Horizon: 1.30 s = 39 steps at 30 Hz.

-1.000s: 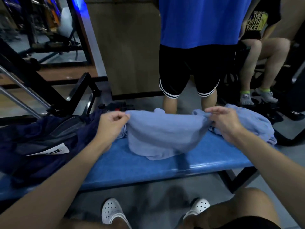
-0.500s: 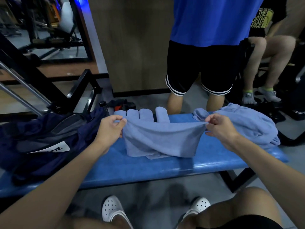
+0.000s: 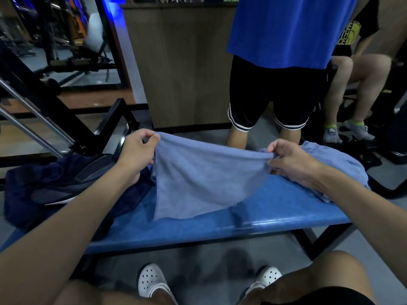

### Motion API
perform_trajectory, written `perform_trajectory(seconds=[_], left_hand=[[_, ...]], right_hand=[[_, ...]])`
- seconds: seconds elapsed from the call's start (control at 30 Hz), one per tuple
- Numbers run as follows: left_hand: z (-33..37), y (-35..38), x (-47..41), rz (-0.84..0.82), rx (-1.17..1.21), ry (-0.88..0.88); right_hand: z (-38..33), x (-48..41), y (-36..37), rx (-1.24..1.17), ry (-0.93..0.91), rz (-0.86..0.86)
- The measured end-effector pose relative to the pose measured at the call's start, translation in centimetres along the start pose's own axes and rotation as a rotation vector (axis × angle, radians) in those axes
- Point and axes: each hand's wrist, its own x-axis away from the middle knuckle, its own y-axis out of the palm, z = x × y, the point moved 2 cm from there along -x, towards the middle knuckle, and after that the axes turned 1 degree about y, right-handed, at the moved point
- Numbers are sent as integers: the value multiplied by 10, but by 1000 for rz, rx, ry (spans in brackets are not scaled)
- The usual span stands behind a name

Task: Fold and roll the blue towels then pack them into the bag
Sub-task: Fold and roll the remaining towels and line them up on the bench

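A light blue towel (image 3: 198, 179) hangs spread between my two hands above the blue bench (image 3: 253, 223). My left hand (image 3: 137, 150) pinches its upper left corner, and my right hand (image 3: 288, 160) pinches its upper right corner. The towel's lower edge touches the bench top. A heap of loose blue towels (image 3: 339, 166) lies on the bench's right end, behind my right hand. The dark navy bag (image 3: 55, 188) sits slumped on the bench's left end, partly under my left forearm. The rolled towels behind the held towel are hidden.
A person in a blue shirt and black shorts (image 3: 275, 91) stands just beyond the bench. Another person (image 3: 356, 84) sits at the far right. Black metal gym frames (image 3: 66, 119) stand at the left. My white shoes (image 3: 152, 280) rest on the floor below.
Both hands have lifted the towel higher and stretched it wider. It now hides the rolled towels at the back of the bench.
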Motion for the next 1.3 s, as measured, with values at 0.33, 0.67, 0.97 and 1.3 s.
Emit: perform_trajectory(seconds=[0.33, 0.67, 0.97, 1.3], left_hand=[[11, -10, 0, 16, 154, -203], [17, -13, 8, -148, 231, -109], [13, -20, 3, 8, -218, 191], [17, -21, 8, -242, -139, 85]], right_hand=[[-32, 10, 4, -84, 93, -151], [-29, -6, -4, 399, -182, 150], [-41, 0, -3, 118, -162, 218], [-45, 6, -11, 365, -148, 168]])
